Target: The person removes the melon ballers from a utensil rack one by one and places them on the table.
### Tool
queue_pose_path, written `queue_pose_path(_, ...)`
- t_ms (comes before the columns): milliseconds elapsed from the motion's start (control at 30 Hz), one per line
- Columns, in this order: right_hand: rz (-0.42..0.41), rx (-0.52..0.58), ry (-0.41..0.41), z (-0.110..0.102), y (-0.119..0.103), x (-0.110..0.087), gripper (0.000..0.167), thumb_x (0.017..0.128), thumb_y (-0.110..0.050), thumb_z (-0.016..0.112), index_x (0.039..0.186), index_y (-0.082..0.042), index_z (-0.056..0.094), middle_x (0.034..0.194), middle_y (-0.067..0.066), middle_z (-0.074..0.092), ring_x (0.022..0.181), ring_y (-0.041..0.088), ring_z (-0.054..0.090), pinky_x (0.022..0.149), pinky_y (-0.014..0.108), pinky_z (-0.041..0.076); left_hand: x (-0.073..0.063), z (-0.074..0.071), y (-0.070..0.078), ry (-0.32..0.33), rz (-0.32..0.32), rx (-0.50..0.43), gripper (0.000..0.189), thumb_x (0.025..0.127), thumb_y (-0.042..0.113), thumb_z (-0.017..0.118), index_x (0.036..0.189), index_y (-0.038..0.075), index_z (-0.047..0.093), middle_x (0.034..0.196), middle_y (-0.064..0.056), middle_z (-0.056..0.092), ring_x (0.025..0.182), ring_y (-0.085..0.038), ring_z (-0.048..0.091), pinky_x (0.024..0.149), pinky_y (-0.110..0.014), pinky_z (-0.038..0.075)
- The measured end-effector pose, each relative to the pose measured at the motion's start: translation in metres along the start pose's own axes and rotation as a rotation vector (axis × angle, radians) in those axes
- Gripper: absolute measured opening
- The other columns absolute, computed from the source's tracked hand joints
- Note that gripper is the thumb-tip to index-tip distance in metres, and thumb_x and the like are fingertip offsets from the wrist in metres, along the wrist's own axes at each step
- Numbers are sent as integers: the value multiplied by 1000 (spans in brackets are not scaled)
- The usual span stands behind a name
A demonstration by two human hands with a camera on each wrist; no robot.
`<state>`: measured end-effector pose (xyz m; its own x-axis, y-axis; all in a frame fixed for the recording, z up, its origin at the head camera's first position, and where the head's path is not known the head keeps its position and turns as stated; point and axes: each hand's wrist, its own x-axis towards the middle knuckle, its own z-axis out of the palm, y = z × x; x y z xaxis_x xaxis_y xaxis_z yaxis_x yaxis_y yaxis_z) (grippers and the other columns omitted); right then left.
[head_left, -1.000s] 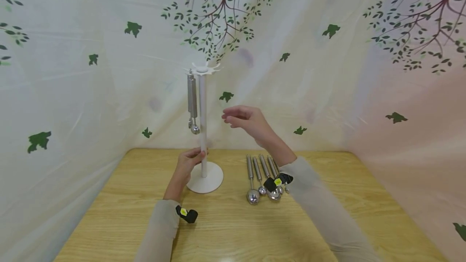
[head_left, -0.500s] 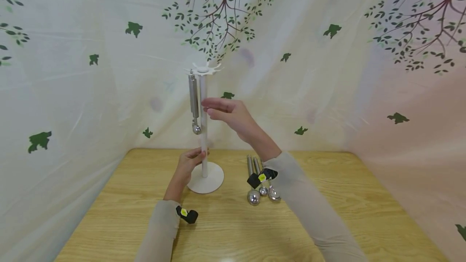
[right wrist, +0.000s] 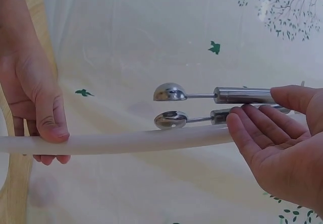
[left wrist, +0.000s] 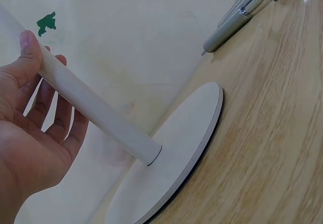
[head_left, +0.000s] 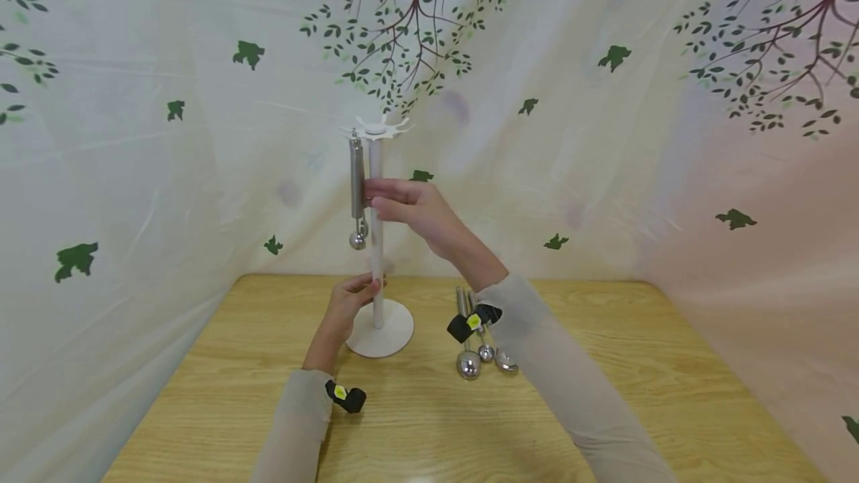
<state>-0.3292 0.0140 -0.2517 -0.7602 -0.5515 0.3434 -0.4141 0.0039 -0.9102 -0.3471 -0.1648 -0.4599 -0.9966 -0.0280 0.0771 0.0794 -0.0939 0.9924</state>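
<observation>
My left hand grips the white pole of an upright stand just above its round base, the thumb lying along the pole in the left wrist view. From hooks on the stand's white top, two steel scoops hang beside the pole: one near scoop and one lower scoop in the right wrist view. My right hand reaches across the pole at handle height, its fingers extended right at the handles. The thumb overlaps the near handle in the right wrist view.
Several more steel scoops lie side by side on the wooden table, right of the base and partly hidden by my right forearm. A cloth wall printed with leaves and branches rises behind the table.
My right hand has moved left across the pole up to the hanging scoops. The scoops have shifted so that their handles overlap more. My left hand keeps its place on the pole.
</observation>
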Motion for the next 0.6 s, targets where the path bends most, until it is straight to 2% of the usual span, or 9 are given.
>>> queue_pose_path(267, 39, 15, 0, 6, -1, 6, 37, 100, -6, 64, 136, 1, 62, 133, 18, 67, 125, 26, 66, 108, 37, 51, 1, -2, -1, -11, 5, 2, 36, 100, 13, 65, 130, -8, 63, 114, -7, 77, 97, -5, 68, 94, -29, 55)
queue_pose_path(500, 96, 22, 14, 7, 0, 10, 35, 97, -4, 68, 130, 4, 65, 127, 21, 70, 113, 25, 71, 102, 36, 56, 1, -1, -1, -14, -4, 22, 38, 101, 14, 64, 132, -7, 61, 129, -21, 69, 104, -8, 68, 106, -41, 52)
queue_pose_path(600, 116, 38, 15, 6, 1, 11, 34, 95, -3, 69, 128, 5, 65, 124, 23, 71, 108, 22, 72, 100, 36, 57, 2, -1, -1, -18, -11, 30, 38, 102, 14, 63, 133, -7, 61, 131, -21, 67, 105, -8, 68, 107, -42, 52)
